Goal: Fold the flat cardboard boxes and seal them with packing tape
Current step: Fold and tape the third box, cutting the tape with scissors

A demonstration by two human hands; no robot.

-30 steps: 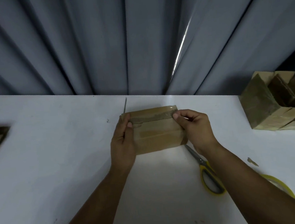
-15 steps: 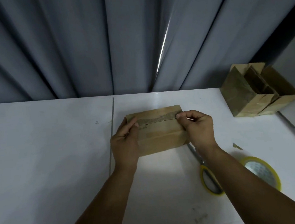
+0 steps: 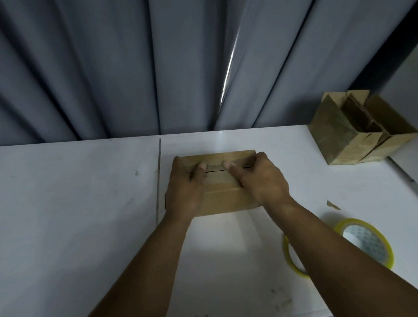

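Box: A small cardboard box [image 3: 221, 197] rests on the white table [image 3: 69, 207], held at both ends.
Left hand: The left hand [image 3: 184, 192] is wrapped round the box's left end, thumb pressing on top.
Right hand: The right hand [image 3: 262, 181] is clamped round the box's right end, its thumb on the same line.
Seam: A dark slit shows between the top flaps, just beside the two thumbs, under a strip of tape [image 3: 214, 164].
Risk: The flaps look not fully closed. Uneven thumb pressure could wrinkle the tape or leave the slit gaping, and a hard squeeze at the ends might bow the flaps apart.
Second risk: Tape rubbed down off-line may lift at the box's edges.
Right of the box: A roll of tape [image 3: 367, 242] lies nearer the person. A yellow loop [image 3: 292, 259], likely a scissors handle, is mostly hidden by the right forearm. A small scrap [image 3: 333, 205] lies between roll and box.
Beyond, to the right: Finished boxes [image 3: 361, 131] stand well apart.
Behind the box: Grey curtain [image 3: 95, 67].
In the way: Nothing crowds the box, though the forearm covers the loop.
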